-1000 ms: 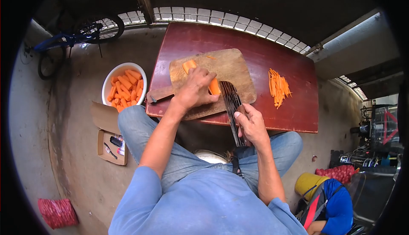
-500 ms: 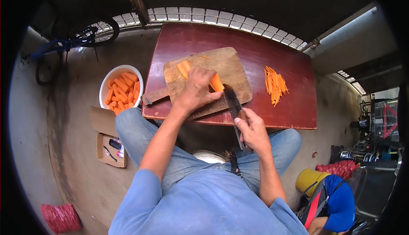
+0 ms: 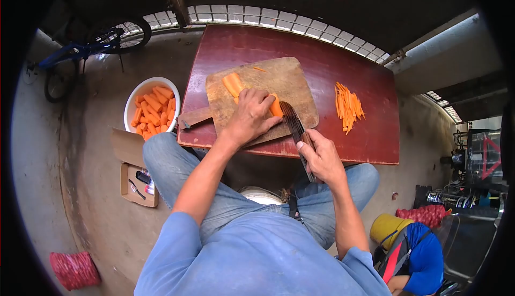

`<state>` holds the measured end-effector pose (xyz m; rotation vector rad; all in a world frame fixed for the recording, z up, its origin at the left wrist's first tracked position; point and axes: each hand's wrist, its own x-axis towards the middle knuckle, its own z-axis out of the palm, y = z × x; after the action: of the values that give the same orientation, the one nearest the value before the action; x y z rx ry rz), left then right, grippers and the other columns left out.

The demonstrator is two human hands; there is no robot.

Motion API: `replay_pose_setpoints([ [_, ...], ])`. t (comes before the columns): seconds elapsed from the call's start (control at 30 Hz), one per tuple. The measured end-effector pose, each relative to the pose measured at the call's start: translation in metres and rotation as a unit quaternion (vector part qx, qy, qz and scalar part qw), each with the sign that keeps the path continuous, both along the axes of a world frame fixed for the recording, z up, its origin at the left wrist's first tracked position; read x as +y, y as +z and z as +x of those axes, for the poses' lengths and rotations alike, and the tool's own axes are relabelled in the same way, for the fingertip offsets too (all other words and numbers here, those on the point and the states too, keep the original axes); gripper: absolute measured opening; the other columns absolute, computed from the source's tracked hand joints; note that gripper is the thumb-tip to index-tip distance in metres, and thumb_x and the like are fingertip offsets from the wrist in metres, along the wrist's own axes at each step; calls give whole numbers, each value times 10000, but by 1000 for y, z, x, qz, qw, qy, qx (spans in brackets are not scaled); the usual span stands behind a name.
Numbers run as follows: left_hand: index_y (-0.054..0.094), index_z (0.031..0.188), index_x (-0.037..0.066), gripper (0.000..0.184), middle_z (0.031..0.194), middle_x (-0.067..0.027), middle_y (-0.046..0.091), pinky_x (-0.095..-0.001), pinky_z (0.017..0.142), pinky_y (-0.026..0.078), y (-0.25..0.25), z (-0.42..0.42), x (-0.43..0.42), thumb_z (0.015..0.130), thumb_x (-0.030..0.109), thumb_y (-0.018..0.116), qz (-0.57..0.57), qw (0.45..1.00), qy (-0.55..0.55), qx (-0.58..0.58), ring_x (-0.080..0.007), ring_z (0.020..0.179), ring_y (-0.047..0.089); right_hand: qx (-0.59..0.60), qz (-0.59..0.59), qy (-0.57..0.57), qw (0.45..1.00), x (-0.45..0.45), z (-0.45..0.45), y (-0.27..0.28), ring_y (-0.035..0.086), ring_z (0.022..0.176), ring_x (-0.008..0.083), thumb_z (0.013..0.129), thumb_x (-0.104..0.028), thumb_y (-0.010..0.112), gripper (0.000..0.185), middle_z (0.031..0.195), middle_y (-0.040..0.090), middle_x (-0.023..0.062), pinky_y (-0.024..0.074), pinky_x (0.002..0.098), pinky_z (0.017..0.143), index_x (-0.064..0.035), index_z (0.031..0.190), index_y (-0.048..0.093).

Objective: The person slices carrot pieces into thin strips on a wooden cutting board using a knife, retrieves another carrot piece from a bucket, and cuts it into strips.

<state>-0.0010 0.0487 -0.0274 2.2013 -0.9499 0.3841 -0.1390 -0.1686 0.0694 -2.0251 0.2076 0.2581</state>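
While a dark-red wooden table spreads [image 3: 370, 140] beneath both hands, a worn brown wooden cutting board [image 3: 295, 76] lies directly under the fingers of the left hand [image 3: 248, 114]. Right-hand [image 3: 322, 159] fingers wrap a long dark-bladed knife [image 3: 291, 121], blade just beside the left fingertips. Left fingers, thumb spread apart, clamp flat orange carrot pieces [image 3: 276, 107], visible on either side of them. Thin orange carrot strips [image 3: 348, 108] lie well right of the right fingers.
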Motion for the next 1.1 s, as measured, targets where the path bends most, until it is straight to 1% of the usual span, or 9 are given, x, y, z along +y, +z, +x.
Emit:
replay_pose_setpoints([
  [0.03, 728, 1296, 23, 629, 1270, -159, 701, -506, 1104, 457, -1, 0, 0, 786, 298, 972, -8, 1000, 0, 2, -383, 1215, 633, -7, -14, 13, 1000, 0, -2, 0, 526, 642, 181, 1075, -174, 651, 213, 721, 556, 125, 476, 396, 623, 35, 1104, 619],
  [0.13, 724, 1283, 19, 618, 1278, -160, 696, -504, 1101, 467, -1, 0, 2, 786, 291, 971, -10, 1000, -6, 10, -393, 1219, 632, 45, -8, -16, 999, 4, -6, 6, 505, 681, 208, 1069, -172, 657, 214, 739, 544, 154, 477, 419, 657, 35, 1105, 614],
  [0.23, 721, 1268, 15, 608, 1284, -170, 690, -507, 1098, 471, 1, 0, 2, 788, 293, 970, 0, 1000, -9, 10, -397, 1221, 632, 19, -8, -18, 1000, 10, -13, -1, 525, 673, 206, 1065, -176, 665, 216, 746, 568, 157, 473, 423, 646, 28, 1127, 630],
  [0.43, 716, 1255, 2, 602, 1294, -194, 684, -507, 1065, 506, -1, -3, 8, 792, 293, 968, 0, 1000, -12, 16, -399, 1211, 632, 28, 7, -36, 999, 19, -20, 7, 548, 670, 215, 1061, -176, 678, 222, 749, 587, 150, 470, 420, 643, 28, 1143, 641],
  [0.53, 723, 1238, -5, 588, 1307, -190, 688, -501, 1053, 517, -1, -4, 9, 793, 290, 969, -15, 1000, -11, 10, -401, 1198, 634, 16, 28, -48, 998, 18, -22, 1, 545, 671, 214, 1063, -175, 680, 227, 745, 580, 150, 472, 422, 649, 29, 1155, 642],
  [0.73, 739, 1214, -11, 551, 1314, -173, 692, -508, 1065, 508, 1, -3, 10, 797, 271, 963, -26, 999, -25, 6, -396, 1186, 640, -14, -2, -27, 1000, 16, -15, 10, 549, 691, 206, 1079, -175, 675, 228, 758, 570, 154, 478, 416, 664, 28, 1178, 644],
  [0.83, 744, 1213, -12, 534, 1309, -172, 694, -513, 1075, 502, 1, -3, 10, 789, 234, 959, -16, 999, -27, 13, -392, 1188, 640, 12, 8, -16, 1000, 22, -4, 18, 564, 693, 254, 1099, -186, 661, 231, 777, 592, 170, 492, 425, 686, 28, 1182, 638],
  [0.93, 750, 1203, -14, 512, 1302, -171, 697, -512, 1078, 499, 1, -2, 10, 785, 205, 950, -33, 999, -35, 15, -389, 1196, 640, -3, 7, -10, 1000, 25, 1, 10, 582, 698, 297, 1114, -196, 648, 235, 798, 612, 187, 505, 440, 703, 26, 1192, 634],
  [1.1, 754, 1216, 7, 501, 1306, -179, 698, -514, 1099, 481, 0, -2, 12, 783, 197, 920, -49, 998, -42, 9, -386, 1223, 640, -13, -4, -18, 1000, 31, 1, 7, 603, 712, 305, 1107, -185, 657, 252, 816, 624, 197, 515, 453, 705, 32, 1233, 639],
])
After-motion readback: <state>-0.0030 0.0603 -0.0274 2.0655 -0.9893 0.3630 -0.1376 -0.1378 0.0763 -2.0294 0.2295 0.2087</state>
